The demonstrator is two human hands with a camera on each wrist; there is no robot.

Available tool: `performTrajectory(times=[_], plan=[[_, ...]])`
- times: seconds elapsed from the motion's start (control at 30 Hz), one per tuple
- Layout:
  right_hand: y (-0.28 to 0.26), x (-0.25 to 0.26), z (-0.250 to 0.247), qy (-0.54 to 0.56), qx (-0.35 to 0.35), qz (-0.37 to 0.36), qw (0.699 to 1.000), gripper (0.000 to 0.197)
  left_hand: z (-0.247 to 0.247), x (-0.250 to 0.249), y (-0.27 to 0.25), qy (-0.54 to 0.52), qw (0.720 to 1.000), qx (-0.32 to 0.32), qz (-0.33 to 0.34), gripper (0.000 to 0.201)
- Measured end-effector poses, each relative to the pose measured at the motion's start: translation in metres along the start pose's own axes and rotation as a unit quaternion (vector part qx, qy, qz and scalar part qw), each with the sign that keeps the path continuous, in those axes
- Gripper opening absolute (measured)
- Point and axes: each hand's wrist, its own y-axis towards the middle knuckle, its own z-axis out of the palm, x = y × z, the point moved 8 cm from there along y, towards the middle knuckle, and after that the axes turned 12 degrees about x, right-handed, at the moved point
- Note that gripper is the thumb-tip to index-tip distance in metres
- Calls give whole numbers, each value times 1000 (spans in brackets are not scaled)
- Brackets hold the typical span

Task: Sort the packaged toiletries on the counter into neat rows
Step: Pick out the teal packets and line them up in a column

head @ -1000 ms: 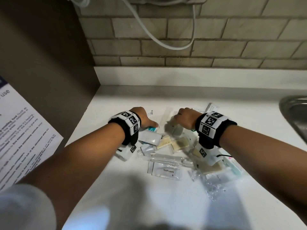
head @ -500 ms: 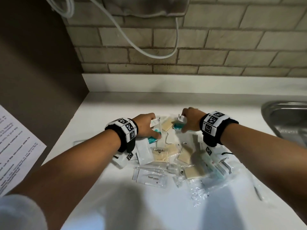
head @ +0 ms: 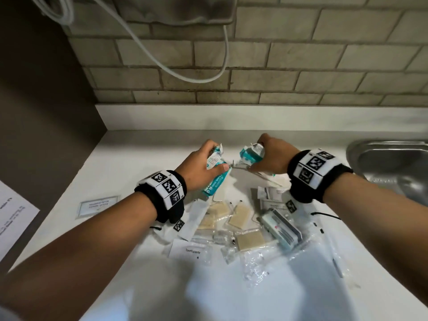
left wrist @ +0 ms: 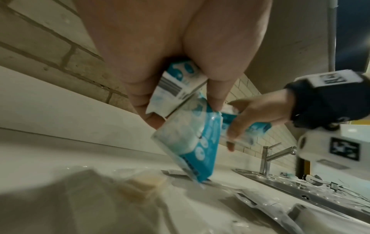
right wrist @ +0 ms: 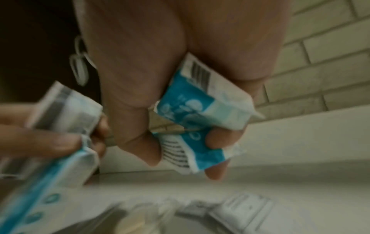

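Note:
My left hand [head: 203,167] grips two teal-and-white packets [head: 216,174], held above the far side of the pile; in the left wrist view the packets [left wrist: 192,142] hang tilted from thumb and fingers. My right hand [head: 268,158] grips two more teal-and-white packets [head: 251,155], seen in the right wrist view as crumpled packets [right wrist: 200,114] with barcodes. On the white counter [head: 150,144] below lies a heap of clear-wrapped toiletries: beige soap bars [head: 239,215], a toothpaste sachet [head: 191,251], a toothbrush pack [head: 215,237] and a striped packet [head: 281,228].
A steel sink [head: 391,163] with a tap [left wrist: 268,156] sits at the right. A flat labelled sachet [head: 98,206] lies alone at the left. A brick wall [head: 278,66] with a hanging white cable [head: 176,70] backs the counter. A printed sheet [head: 11,225] hangs at the left edge.
Both hands have lifted off the pile with teal packets in them and moved toward the back of the counter. The head view has tilted up.

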Motion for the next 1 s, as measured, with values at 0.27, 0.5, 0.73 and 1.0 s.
performTrajectory(times=[0.27,0.5,0.73,1.0], plan=[[-89,-26,75,-50,151,23,987,69,9,-41,15,-44,998,-18,30,33],[-104,-41,89,-9,125,46,991,83,26,-53,-1,-15,1000,0,23,37],[-106,-13,66,37,109,-26,993,85,9,-20,-50,-17,998,-41,-41,38],[-67,111,57,5,87,-161,983,73,-68,46,-144,-35,983,-126,-130,36]])
